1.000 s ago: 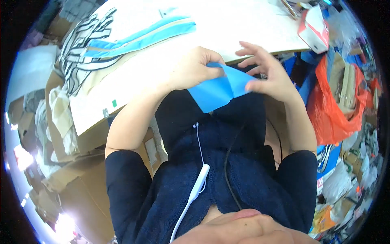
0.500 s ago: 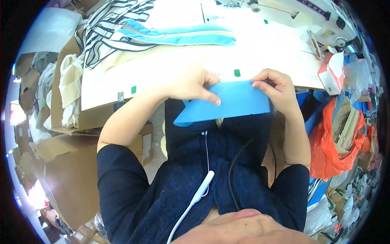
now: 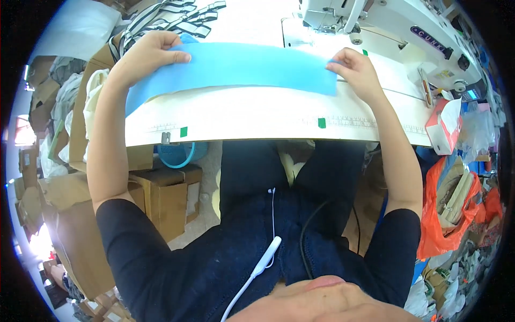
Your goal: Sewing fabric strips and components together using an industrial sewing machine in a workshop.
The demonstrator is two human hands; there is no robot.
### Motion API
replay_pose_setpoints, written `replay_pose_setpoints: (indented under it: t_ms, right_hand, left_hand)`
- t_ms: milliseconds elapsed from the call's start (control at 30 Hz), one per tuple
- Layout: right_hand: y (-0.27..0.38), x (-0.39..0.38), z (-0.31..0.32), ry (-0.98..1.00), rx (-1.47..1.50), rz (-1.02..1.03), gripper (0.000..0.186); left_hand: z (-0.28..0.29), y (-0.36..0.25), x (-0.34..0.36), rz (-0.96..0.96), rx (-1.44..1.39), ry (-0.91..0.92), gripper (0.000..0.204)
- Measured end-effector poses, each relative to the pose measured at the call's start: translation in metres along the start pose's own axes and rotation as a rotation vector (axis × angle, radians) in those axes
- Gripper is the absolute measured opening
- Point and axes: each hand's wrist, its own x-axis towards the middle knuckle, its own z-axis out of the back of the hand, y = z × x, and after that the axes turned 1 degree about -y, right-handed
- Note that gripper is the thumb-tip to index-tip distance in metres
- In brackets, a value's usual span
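Between the left hand (image 3: 146,60) and right hand (image 3: 355,74), a blue sheet (image 3: 257,65) extended over the tabletop (image 3: 241,111); both hands were clamped on it. Beyond the right hand stood a sewing machine (image 3: 394,29).

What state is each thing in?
Blue sheet: spread over the white table, held in both hands
Left hand: closed on the sheet's left part
Right hand: pinching the sheet's right end
Sewing machine: bright underneath; running or not, cannot tell
Small display: lit
Striped straps: bunched
Red plastic bag: open, beige things inside
Blue basket: partly hidden by the table
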Motion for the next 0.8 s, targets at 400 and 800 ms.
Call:
replay_pose_setpoints:
  t_ms: [400,800]
  right_hand:
    - [-0.015,0.024,-0.009,-0.077,-0.226,-0.068,0.023]
    - [-0.008,0.024,-0.016,-0.136,-0.354,-0.061,0.045]
  left_hand:
    - [-0.091,-0.051,0.059,-0.406,0.331,-0.378,0.045]
    - [-0.162,-0.060,0.101,-0.386,0.207,-0.128,0.051]
